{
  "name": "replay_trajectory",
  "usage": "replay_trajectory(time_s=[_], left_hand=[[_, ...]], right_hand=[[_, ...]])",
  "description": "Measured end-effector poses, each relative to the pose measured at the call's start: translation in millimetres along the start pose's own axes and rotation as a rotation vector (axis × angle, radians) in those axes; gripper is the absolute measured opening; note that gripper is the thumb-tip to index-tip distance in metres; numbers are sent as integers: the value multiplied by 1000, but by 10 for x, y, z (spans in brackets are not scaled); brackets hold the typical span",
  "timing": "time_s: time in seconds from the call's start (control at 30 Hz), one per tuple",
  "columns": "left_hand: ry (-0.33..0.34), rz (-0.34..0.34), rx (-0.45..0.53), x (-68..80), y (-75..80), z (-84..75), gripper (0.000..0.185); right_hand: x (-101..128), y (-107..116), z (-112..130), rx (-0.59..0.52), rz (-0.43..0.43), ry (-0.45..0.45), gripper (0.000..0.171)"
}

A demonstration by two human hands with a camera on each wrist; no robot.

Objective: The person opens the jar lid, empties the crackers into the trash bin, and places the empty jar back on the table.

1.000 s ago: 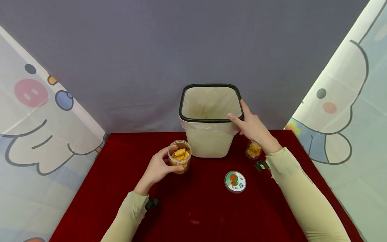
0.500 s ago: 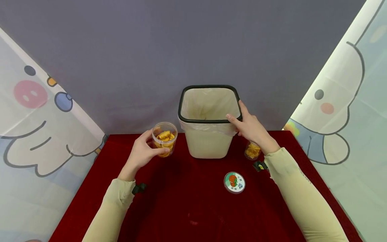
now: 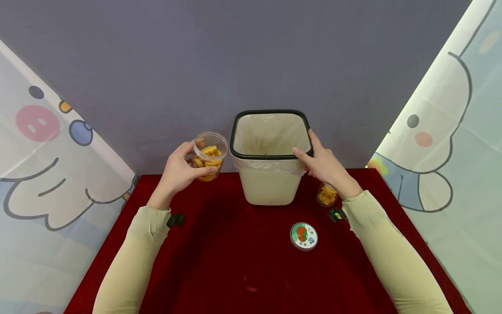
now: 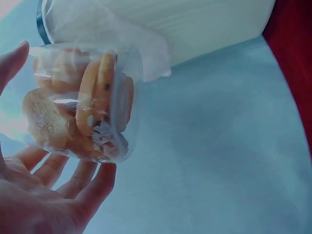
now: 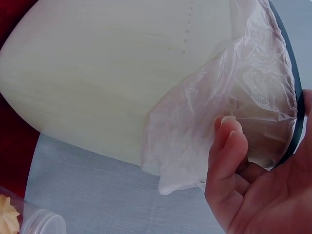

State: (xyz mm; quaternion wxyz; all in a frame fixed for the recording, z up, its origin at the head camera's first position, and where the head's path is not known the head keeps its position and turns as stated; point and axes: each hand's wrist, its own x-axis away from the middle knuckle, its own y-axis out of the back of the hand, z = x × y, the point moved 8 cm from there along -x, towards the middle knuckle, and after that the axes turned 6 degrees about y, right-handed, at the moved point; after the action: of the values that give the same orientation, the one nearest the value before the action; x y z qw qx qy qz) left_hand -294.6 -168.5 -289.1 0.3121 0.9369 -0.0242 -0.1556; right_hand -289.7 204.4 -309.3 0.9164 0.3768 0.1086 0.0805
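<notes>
- Plastic, see-through jar (image 3: pixel 210 158) with yellow biscuits (image 3: pixel 210 151) inside: near the bin (image 3: pixel 269 185), at its nine o'clock, mouth upward, held above the red cloth (image 3: pixel 219 261).
- Left hand (image 3: pixel 175 172): thumb and fingers curve round the jar, gripping it; the jar sits at two o'clock from the palm.
- Right hand (image 3: pixel 323 162): thumb and forefinger are spread over the corner of the bin's black rim (image 3: pixel 266 157), other fingers curled below by the liner (image 3: pixel 282 166); the jar lies at nine o'clock, across the bin.
- Second jar (image 3: pixel 327 195): six o'clock from the right hand, partly hidden by the wrist.
- Round lid (image 3: pixel 303 236): five o'clock from the bin, flat on the cloth.
</notes>
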Motion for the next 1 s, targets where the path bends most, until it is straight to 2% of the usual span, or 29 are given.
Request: replay_trajectory(time_s=[0.2, 0.4, 0.67, 1.0], left_hand=[[-64, -20, -33, -143, 106, -173, 67], [-122, -29, -88, -265, 167, -339, 78], [-181, -49, -258, -430, 226, -588, 89], [-191, -19, -460, -580, 143, -866, 88]], right_hand=[[3, 3, 18, -11, 2, 6, 98], [0, 2, 11, -14, -2, 5, 99], [-1, -9, 1, -13, -7, -5, 99], [-10, -18, 12, -11, 2, -2, 100]])
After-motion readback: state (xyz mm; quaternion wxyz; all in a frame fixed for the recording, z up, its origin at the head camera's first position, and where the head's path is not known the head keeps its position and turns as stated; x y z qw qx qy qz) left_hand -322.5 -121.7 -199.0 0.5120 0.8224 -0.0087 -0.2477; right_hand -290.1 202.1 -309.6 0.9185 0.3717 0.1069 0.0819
